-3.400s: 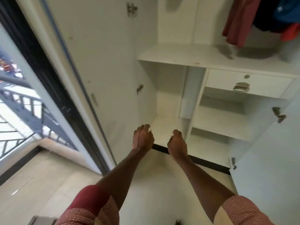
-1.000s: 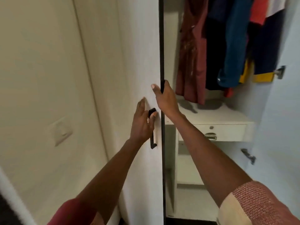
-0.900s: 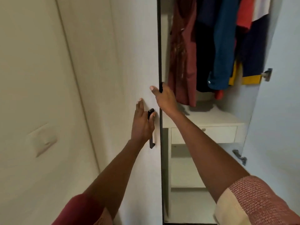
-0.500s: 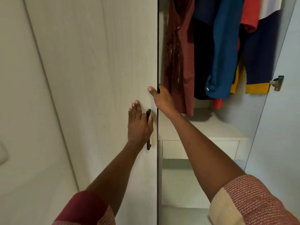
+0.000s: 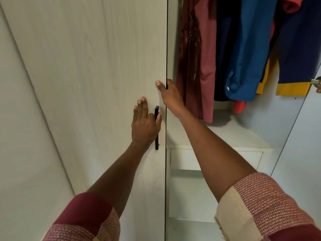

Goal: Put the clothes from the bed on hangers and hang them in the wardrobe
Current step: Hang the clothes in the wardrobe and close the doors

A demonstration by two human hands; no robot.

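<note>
The wardrobe's white left door (image 5: 95, 66) stands almost flush with the cabinet. My left hand (image 5: 144, 124) presses flat on its face with straight fingers, the thumb lying beside the black handle (image 5: 156, 145). Just above, my right hand (image 5: 171, 96) grips the door's edge (image 5: 166, 49): thumb on the front, fingers curled behind it. Inside the open right half hang a maroon shirt (image 5: 196, 58), a blue shirt (image 5: 246, 49), a navy garment with a yellow hem (image 5: 295, 49) and a red-orange piece (image 5: 239, 106). No bed or hangers are in view.
A white shelf (image 5: 234, 134) with a drawer (image 5: 184, 159) under it sits below the hanging clothes. The wardrobe's right door (image 5: 304, 136) stands open at the right edge, its metal hinge (image 5: 317, 82) showing. A plain wall (image 5: 20, 136) fills the left.
The left door has swung further toward the cabinet, narrowing the gap at its edge. Both hands have kept their places on the door and moved with it.
</note>
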